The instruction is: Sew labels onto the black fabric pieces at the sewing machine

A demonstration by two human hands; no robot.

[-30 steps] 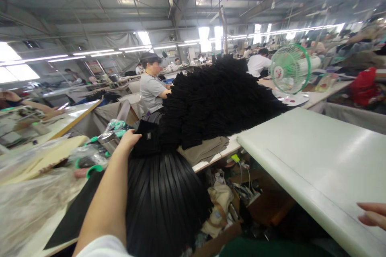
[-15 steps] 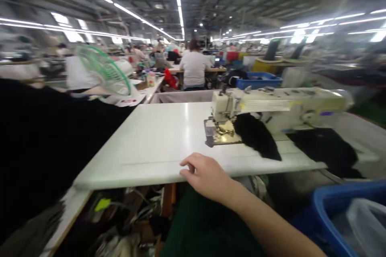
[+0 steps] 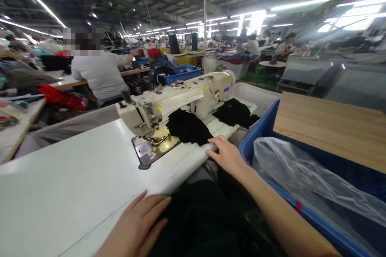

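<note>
A white sewing machine stands on the white tabletop, its metal needle plate bare of cloth. Beside the plate lies a pile of black fabric pieces. More black fabric rests farther right, behind the machine's arm. My right hand is at the table's front edge close to the first pile, thumb and fingers apart, holding nothing visible. Lower down, my left hand lies over the same edge with its fingers stretched out, and it too is without anything in it.
At my right is a blue bin with clear plastic sheeting in it and a wooden board across it. A co-worker in a light top sits ahead on the left. A blue basket stands behind the machine.
My view has turned to the right, bringing the blue bin and board into sight. My left hand has appeared at the table edge. My right hand is now nearer the black fabric pile.
</note>
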